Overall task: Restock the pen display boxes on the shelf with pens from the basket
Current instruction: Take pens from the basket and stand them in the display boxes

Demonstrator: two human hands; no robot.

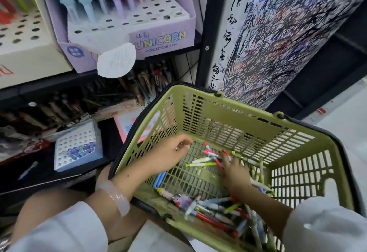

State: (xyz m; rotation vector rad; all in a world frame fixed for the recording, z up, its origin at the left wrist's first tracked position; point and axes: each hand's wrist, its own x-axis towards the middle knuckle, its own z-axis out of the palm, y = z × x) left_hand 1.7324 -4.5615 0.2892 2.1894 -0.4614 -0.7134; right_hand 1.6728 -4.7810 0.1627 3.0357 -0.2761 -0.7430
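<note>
Picking step, looks like: both hands were dipped into the olive-green slotted plastic basket point(234, 112). Left hand point(168, 156) fingers were curled, nothing visibly held; right hand point(236, 170) fingers were spread over loose mixed-colour pens point(208, 208). Next, one pen probably needed pinching and carrying to the far-left lilac cardboard unicorn display box point(158, 39).

The olive-green slotted plastic basket point(228, 112) looks matt and smooth. The lilac printed cardboard display box point(160, 39) has a slight sheen. At seven o'clock, a pale pink translucent bangle point(117, 198) shines glossy.
</note>
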